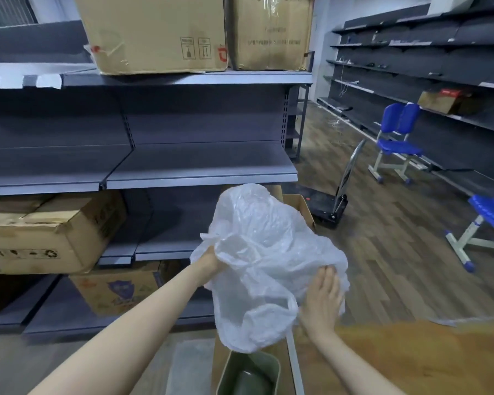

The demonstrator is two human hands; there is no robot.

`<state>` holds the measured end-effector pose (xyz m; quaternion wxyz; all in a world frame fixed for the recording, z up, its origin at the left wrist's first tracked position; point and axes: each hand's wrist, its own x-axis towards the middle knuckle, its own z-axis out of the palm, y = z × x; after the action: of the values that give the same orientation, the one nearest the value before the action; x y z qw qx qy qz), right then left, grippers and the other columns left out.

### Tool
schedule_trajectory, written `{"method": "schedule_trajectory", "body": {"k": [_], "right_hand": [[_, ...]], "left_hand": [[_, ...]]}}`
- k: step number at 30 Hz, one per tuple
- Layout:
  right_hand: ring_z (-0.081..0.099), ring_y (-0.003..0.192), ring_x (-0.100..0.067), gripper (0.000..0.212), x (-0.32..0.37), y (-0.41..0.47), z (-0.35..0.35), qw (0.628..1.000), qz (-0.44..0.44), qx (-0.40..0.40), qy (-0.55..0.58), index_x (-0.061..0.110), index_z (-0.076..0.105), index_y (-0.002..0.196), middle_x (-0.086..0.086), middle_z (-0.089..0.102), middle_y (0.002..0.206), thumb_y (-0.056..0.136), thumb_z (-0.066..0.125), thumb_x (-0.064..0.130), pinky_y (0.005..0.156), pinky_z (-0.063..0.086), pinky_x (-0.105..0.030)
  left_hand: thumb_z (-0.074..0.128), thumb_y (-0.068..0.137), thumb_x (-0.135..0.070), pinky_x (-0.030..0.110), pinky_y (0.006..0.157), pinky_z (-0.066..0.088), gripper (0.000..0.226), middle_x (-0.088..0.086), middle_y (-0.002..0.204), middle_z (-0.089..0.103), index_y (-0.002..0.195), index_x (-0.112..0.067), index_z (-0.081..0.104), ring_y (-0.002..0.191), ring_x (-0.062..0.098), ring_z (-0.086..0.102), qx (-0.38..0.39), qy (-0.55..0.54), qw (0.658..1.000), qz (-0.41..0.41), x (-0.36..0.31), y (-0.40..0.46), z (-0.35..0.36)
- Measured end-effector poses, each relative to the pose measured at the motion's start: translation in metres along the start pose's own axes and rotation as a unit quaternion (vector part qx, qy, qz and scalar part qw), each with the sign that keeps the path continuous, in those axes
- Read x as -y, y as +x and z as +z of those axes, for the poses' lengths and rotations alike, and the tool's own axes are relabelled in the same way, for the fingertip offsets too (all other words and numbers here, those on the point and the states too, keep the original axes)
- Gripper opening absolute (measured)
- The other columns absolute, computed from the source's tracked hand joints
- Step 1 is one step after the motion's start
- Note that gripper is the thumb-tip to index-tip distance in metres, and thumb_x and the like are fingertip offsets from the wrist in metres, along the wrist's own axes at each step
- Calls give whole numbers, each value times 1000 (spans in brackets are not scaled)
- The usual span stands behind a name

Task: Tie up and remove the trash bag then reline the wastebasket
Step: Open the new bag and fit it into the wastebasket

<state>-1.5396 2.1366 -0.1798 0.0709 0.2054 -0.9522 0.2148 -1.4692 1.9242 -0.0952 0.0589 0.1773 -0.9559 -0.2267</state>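
Clear bag [263,252] held above unlined wastebasket [248,374].

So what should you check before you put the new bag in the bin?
1. Bin has no old bag in it: ok, its inside looks bare.
2. Both hands hold the bag: ok, left hand and right hand grip its edges.
3. Bag mouth open: cannot tell, the plastic is crumpled.
4. Bag is over the bin: ok, it hangs just above the rim.
5. Bag free of holes: cannot tell.
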Motion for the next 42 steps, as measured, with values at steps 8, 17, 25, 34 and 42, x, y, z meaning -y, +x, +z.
{"method": "schedule_trajectory", "body": {"k": [8,17,25,34,42], "right_hand": [[46,104,-30,70,11,62,-68,917,-326,-205,-103,13,42,102,-9,43,113,43,79,5,84,38,-45],[-13,146,-33,139,70,56,-57,845,-462,-43,-265,18,-19,148,-11,5,158,54,83,32,111,-2,-54],[59,105,-32,58,37,63,-32,904,-273,183,-274,10,31,143,-12,64,109,88,45,3,82,44,-36],[66,100,-31,23,-13,28,13,928,-310,159,-135,19,61,63,-6,67,111,48,78,17,65,53,-39],[56,79,-32,70,-45,2,106,972,-54,214,-78,26,23,147,-8,65,96,84,43,5,64,40,-33]], "left_hand": [[54,93,-15,16,80,41,8,3,101,59,94,-8,58,101,22,55,232,99,965,77,-15,-16,12],[49,94,-14,52,116,18,41,13,141,47,133,-3,50,135,35,35,220,508,767,324,-25,-31,35],[39,89,3,63,109,20,29,12,106,61,98,-1,66,109,34,49,139,511,790,308,-5,-45,2],[69,66,-3,34,75,45,20,3,96,60,81,-17,65,89,25,58,115,340,922,142,50,-48,-8],[62,86,-26,39,94,42,40,1,136,47,125,-23,53,113,22,54,-29,94,993,60,115,-24,79]]}}
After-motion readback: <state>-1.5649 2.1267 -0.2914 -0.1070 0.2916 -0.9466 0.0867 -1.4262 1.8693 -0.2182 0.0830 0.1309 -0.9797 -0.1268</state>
